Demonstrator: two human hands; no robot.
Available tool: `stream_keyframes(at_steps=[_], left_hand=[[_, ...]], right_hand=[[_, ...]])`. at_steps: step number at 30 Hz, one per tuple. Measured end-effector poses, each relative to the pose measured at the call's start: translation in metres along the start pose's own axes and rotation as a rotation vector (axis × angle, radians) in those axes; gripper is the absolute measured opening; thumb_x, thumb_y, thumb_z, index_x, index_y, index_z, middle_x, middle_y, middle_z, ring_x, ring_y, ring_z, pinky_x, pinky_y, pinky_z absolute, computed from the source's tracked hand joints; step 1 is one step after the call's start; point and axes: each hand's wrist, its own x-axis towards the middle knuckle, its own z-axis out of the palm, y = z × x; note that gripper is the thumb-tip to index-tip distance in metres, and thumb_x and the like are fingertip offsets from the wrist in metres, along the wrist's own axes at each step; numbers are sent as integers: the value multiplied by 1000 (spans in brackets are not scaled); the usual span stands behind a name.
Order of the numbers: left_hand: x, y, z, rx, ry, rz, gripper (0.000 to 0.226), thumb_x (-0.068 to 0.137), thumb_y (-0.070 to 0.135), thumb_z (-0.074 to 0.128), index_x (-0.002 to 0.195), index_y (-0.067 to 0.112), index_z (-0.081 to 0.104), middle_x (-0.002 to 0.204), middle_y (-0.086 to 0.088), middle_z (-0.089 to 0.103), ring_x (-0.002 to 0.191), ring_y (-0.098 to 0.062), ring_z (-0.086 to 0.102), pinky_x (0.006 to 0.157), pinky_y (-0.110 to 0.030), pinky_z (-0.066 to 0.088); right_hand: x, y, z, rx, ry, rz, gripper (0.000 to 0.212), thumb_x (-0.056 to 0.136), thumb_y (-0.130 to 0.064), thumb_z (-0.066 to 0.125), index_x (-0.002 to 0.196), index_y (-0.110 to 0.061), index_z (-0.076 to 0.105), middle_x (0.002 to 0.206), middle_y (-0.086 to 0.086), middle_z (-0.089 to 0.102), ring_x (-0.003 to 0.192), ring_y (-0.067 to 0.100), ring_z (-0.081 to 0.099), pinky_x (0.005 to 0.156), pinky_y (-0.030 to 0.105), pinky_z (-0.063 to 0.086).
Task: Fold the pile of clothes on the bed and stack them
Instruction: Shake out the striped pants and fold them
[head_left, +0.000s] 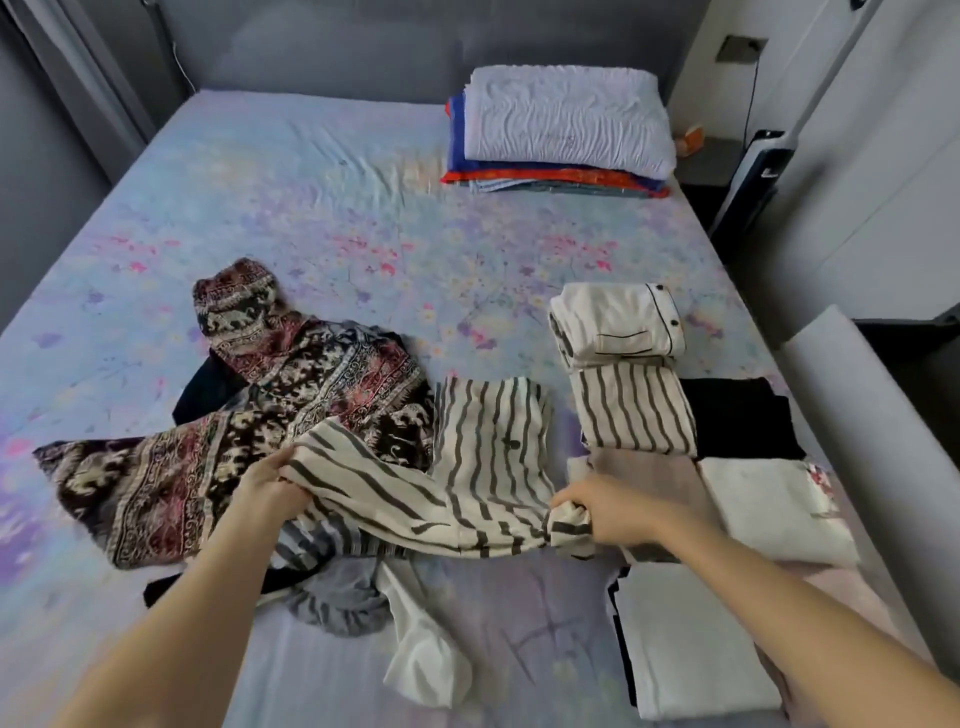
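While the left hand (270, 480) pinches one end of the striped shirt (483, 467) and the right hand (602, 512) grips the other, the garment stretches between them over the bed (311, 208), probably to flatten it for folding; folded clothes (634, 405) lie beyond the right hand.

On the bed (311, 208), the pile of unfolded clothes (291, 374) lies front left. The shirt (488, 447) spreads just right of it, its sleeve over the pile's near edge. Folded garments (634, 405) sit in rows along the bed's right side. Far behind them, a pillow (566, 114) rests on a stack of folded blankets (545, 179).
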Motion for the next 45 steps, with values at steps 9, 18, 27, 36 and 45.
stream_keyframes(at_steps=[9, 18, 27, 36, 45], left_hand=[[54, 1, -46, -75, 153, 197, 23, 82, 8, 65, 92, 25, 53, 71, -6, 67, 59, 6, 61, 56, -9, 49], [24, -42, -11, 989, 117, 1162, 30, 92, 14, 56, 121, 25, 59, 65, -1, 51, 46, -6, 32, 40, -15, 28], [27, -62, 90, 1873, -404, 1761, 31, 87, 37, 50, 92, 21, 76, 75, 8, 72, 77, -12, 65, 110, -54, 29], [60, -49, 152, 1280, -773, 966, 42, 88, 48, 44, 107, 21, 70, 114, 9, 69, 115, -5, 58, 109, -25, 33], [152, -64, 118, 1352, -574, 735, 34, 87, 42, 46, 108, 29, 68, 112, 26, 65, 115, 8, 53, 88, 1, 34]], right_hand=[[51, 31, 73, -9, -409, 124, 37, 73, 9, 52, 105, -5, 62, 103, 11, 61, 85, 25, 54, 63, 30, 40], [114, -18, 69, 463, -108, 8, 75, 87, -9, 64, 150, -21, 25, 153, 2, 33, 139, 13, 32, 113, 26, 29], [164, -84, 22, 1021, 116, -65, 50, 95, 1, 50, 142, -3, 34, 143, 11, 45, 132, 26, 43, 90, 10, 38], [189, 10, -12, 1866, 176, 109, 34, 81, 9, 52, 109, -5, 64, 104, 12, 70, 98, 27, 66, 77, 35, 55], [286, 131, -17, 1827, 235, 352, 26, 80, -8, 58, 100, -2, 74, 100, 18, 72, 90, 27, 70, 76, 37, 58]])
